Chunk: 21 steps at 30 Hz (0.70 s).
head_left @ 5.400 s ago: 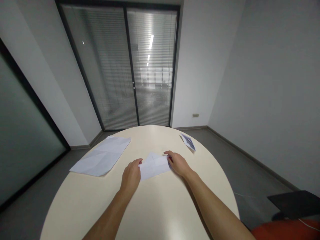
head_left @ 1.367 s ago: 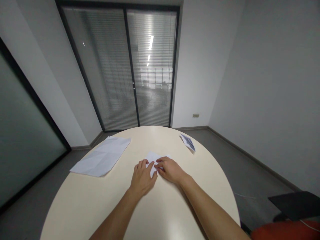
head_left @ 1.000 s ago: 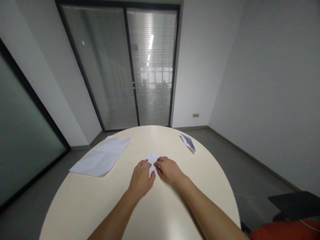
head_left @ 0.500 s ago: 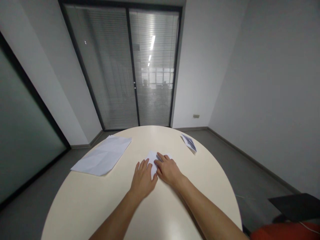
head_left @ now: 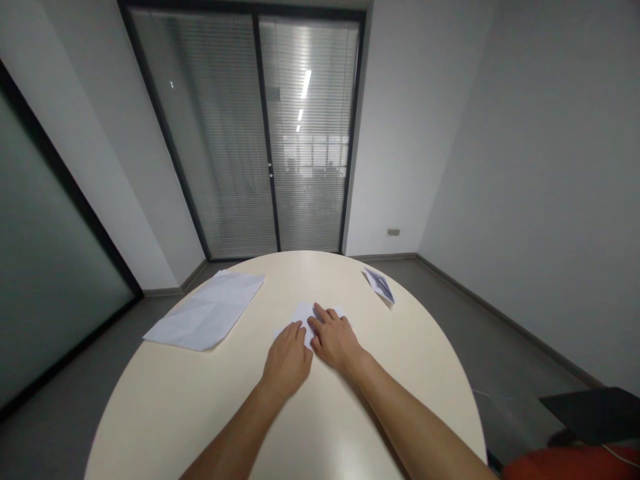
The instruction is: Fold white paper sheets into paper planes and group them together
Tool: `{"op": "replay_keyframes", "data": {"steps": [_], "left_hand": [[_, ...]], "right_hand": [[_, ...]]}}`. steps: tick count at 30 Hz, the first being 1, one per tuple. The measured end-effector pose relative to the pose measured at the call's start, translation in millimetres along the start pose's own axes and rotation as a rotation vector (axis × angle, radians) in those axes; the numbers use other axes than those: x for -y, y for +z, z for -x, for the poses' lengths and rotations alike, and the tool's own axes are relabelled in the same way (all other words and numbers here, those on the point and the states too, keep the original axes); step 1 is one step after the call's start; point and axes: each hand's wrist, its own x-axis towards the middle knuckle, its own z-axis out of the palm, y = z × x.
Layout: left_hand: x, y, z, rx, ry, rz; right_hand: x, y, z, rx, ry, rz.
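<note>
A small white sheet of paper [head_left: 303, 311] lies on the table in front of me, mostly covered by both hands. My left hand [head_left: 289, 355] is closed at the paper's near left part, its fingers drawn together and the thumb against its near edge. To its right, my right hand [head_left: 336, 337] rests on the paper with its fingers spread and pressing down. The two hands nearly meet at the paper's middle. What lies beneath the right palm is hidden.
Large creased white sheets [head_left: 210, 310] lie at the table's left edge. A folded paper piece [head_left: 379, 285] sits near the far right edge of the round cream table [head_left: 225, 413]. Beyond stands a glass partition with blinds [head_left: 225, 147]. A dark flat object [head_left: 593, 413] is at lower right.
The left hand's fingers have drawn together and bent from a more spread pose. More white paper shows by its left side. The right hand has hardly moved.
</note>
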Motion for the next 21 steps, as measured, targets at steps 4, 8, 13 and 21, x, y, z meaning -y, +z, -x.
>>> {"op": "replay_keyframes", "data": {"steps": [4,8,13,21], "left_hand": [[0.9,1.0,-0.3,0.016,-0.014,-0.004],[2.4,1.8,0.0,0.006,0.0,0.001],[2.3,0.0,0.2,0.015,0.0,0.004],[4.6,-0.8,-3.3,0.007,0.012,0.005]], "right_hand": [[-4.9,-0.9,0.1,-0.005,-0.028,-0.01],[-9.2,-4.3,1.3,-0.031,-0.069,-0.039],[-11.9,-4.9,1.7,-0.048,-0.081,-0.069],[-6.8,-2.4,1.0,-0.07,-0.063,-0.029]]}}
